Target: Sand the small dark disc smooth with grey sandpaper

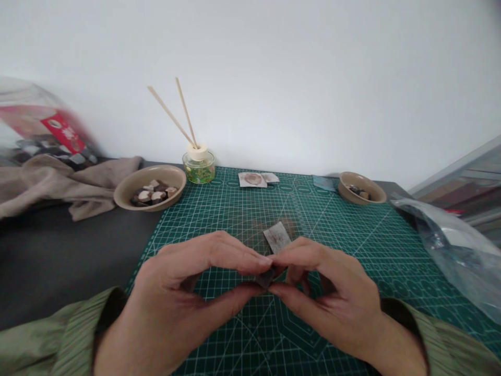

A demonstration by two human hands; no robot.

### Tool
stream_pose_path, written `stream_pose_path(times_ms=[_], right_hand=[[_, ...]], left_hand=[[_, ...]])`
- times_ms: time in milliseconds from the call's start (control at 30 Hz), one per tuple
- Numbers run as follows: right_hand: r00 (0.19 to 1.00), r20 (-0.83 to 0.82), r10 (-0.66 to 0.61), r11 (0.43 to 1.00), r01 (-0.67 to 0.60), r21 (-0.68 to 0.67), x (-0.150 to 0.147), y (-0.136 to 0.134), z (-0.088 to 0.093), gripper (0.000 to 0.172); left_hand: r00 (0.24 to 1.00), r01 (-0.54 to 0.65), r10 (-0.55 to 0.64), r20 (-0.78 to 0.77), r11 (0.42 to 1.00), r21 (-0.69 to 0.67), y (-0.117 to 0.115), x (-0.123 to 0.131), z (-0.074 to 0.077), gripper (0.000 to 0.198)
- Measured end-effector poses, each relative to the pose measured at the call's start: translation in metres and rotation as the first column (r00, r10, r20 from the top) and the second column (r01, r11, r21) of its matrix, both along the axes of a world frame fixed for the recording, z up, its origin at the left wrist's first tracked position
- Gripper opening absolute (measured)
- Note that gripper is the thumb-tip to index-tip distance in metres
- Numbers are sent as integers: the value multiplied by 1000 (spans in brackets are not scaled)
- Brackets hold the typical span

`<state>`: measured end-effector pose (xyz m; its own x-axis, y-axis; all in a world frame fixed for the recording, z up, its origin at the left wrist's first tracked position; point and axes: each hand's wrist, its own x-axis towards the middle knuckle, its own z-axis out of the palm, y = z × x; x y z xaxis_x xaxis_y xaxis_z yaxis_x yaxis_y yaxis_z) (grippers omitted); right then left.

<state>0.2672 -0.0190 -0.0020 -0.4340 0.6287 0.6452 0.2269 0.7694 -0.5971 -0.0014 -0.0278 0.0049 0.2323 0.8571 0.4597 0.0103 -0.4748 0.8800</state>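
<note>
My left hand (188, 284) and my right hand (329, 287) meet over the green cutting mat (352, 240), fingertips pinched together on one small dark piece (266, 277). A small grey sandpaper sheet (277, 236) sticks up just behind the fingertips; whether my right hand holds it I cannot tell. Both hands have the thumb and forefinger closed on the piece, the other fingers curled.
A tan bowl (129, 190) of dark and pale pieces sits at the mat's far left, a smaller tan bowl (362, 187) at the far right. A reed diffuser (199, 164), small paper scraps (252, 179), a beige cloth (62, 183) and a clear plastic bag (454, 245) surround the mat.
</note>
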Motion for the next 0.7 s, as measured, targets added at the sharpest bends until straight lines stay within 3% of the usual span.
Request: stream_pose_path(times_ms=[300, 700], right_hand=[[999, -8, 44, 999, -44, -9, 0, -2, 4, 35], [998, 25, 54, 999, -54, -10, 4, -3, 4, 34]], left_hand=[[998, -32, 35, -56, 998, 54, -2, 0, 7, 26], [1000, -7, 8, -20, 999, 43, -1, 2, 6, 29]])
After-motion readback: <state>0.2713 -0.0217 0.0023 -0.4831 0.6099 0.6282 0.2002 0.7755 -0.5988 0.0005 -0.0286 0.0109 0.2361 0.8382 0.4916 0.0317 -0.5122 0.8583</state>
